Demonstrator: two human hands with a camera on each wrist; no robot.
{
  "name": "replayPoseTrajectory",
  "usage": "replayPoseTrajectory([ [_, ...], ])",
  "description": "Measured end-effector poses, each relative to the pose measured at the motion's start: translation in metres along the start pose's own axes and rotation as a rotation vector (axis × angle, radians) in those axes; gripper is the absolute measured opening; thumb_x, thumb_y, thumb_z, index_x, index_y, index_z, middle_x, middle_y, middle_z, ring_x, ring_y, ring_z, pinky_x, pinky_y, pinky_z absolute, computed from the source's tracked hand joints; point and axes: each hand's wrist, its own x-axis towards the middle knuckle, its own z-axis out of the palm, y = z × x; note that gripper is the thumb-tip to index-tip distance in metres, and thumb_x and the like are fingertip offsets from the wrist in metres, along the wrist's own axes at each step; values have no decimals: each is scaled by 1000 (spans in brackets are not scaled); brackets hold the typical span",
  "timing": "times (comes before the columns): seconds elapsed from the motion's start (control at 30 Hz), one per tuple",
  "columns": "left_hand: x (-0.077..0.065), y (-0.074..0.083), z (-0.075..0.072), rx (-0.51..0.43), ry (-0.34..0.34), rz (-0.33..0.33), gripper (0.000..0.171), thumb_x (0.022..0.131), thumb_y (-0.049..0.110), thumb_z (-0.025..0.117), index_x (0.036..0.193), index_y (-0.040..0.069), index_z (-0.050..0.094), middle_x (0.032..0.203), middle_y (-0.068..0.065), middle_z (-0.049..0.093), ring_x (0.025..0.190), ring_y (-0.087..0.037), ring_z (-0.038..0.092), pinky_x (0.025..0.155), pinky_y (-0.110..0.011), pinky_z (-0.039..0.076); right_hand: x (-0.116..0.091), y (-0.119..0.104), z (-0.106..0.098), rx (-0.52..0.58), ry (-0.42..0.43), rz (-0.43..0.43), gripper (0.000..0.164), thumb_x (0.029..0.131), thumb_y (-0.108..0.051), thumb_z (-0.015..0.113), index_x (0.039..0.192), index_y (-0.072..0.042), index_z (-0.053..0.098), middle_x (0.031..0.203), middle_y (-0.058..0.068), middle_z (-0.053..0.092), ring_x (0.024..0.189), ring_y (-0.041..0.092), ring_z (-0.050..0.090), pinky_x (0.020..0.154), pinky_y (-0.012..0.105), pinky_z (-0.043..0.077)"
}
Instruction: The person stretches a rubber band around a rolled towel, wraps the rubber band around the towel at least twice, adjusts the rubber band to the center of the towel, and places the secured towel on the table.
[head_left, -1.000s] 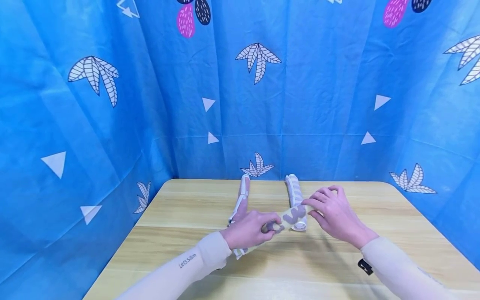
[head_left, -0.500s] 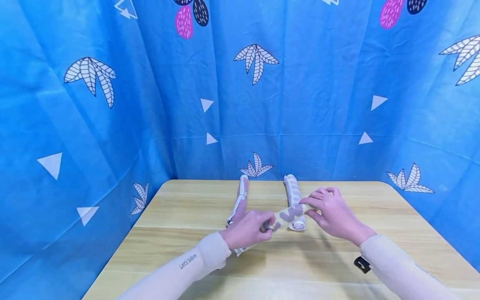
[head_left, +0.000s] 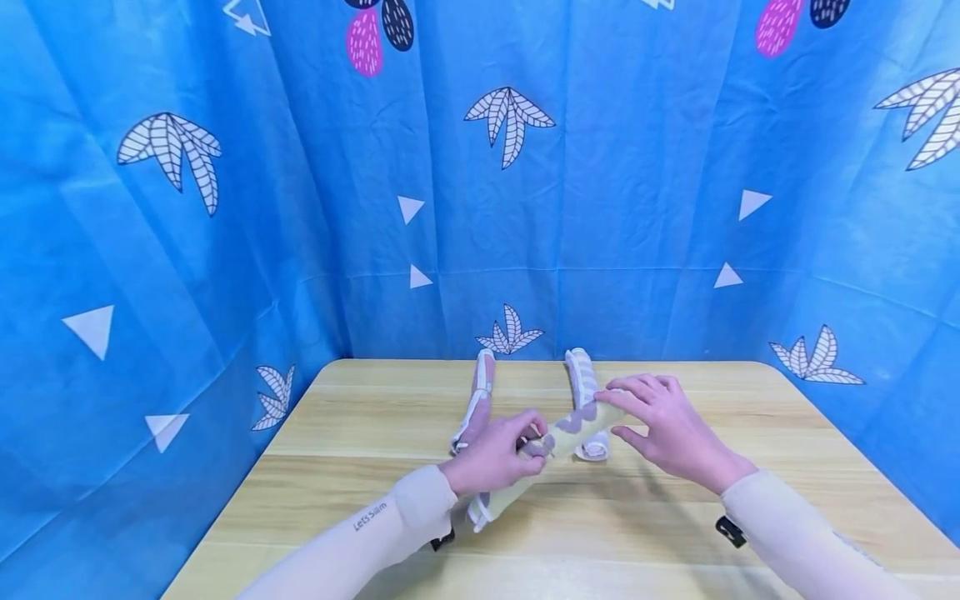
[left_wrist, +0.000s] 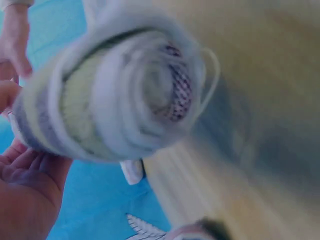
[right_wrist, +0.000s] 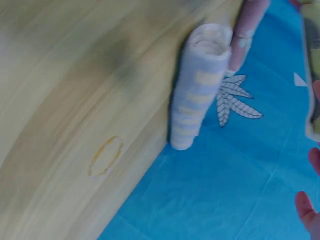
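A rolled yellow towel (head_left: 573,429) with grey-purple patches is held in the air, slanting up to the right. My left hand (head_left: 498,454) grips it around the middle, thumb and fingers curled on it. Its near end shows coiled layers with white edging in the left wrist view, a thin pale loop sticking out beside it. At the far end, my right hand (head_left: 667,429) touches the roll with its fingertips while the thumb stands away below. Behind lie two more rolled towels: a pink one (head_left: 480,400) on the left and a lilac-and-white striped one (head_left: 583,379).
The rolls lie on a light wooden table (head_left: 360,417). A thin yellow-brown ring (right_wrist: 105,156) rests on its surface in the right wrist view. A blue patterned curtain (head_left: 637,208) encloses the back and sides.
My right thumb has parted from the far end of the yellow roll. The roll has turned and swung slightly, showing more plain yellow and its near end. The other two rolls stay put.
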Motion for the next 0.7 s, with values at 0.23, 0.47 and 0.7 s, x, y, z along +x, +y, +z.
replayPoseTrajectory([
  [0.23, -2, 0, 4, 79, 9, 94, 33, 91, 21, 73, 118, 30, 55, 113, 7, 69, 100, -3, 64, 87, -21, 53, -1, 2, 6, -26, 31, 20, 40, 76, -11, 83, 114, -17, 72, 105, -2, 70, 100, 19, 59, 92, 50, 37],
  [0.47, -4, 6, 7, 349, 80, 275, 36, 89, 19, 74, 123, 23, 62, 116, 7, 69, 100, -2, 63, 89, -17, 51, 5, 0, 2, -24, 78, 43, 37, 72, -7, 84, 107, -16, 73, 97, -1, 71, 92, 20, 61, 88, 50, 36],
  [0.7, 1, 8, 3, 367, 38, 254, 27, 83, 18, 75, 107, 23, 62, 101, 12, 63, 89, 1, 58, 81, -13, 50, 7, -2, 0, -51, 56, 49, 35, 72, -8, 85, 105, -18, 75, 96, -2, 72, 91, 19, 61, 90, 53, 36],
])
